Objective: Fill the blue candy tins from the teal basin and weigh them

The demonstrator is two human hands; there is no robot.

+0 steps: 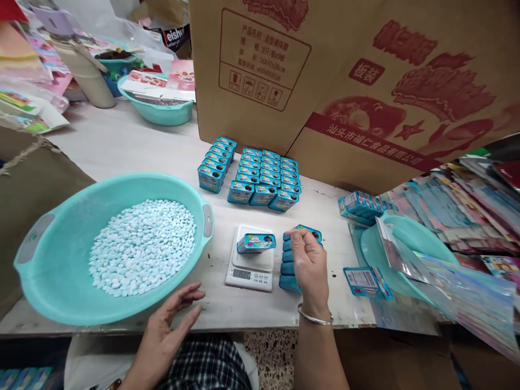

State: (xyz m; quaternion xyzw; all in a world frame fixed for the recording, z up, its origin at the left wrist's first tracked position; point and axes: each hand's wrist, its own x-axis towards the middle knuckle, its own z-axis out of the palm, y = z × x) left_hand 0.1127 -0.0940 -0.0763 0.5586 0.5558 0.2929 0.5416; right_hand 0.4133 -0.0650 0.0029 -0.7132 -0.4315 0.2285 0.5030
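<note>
My right hand [307,265] pinches a small blue candy tin [309,233] above a row of blue tins [289,268] lying beside the scale. One blue tin [255,242] lies on the white digital scale [249,260]. My left hand [170,322] rests at the table's front edge with fingers stretched out, just below the teal basin [57,238] holding several pale blue tablets [142,246]. Rows of standing blue tins [264,176] fill the middle of the table.
Large cardboard boxes [325,70] stand behind the tins. At right are a teal plate [406,238], clear wrappers, printed packs [455,211] and a loose blue tin [365,281]. A second teal basin [162,111] and clutter sit at the back left.
</note>
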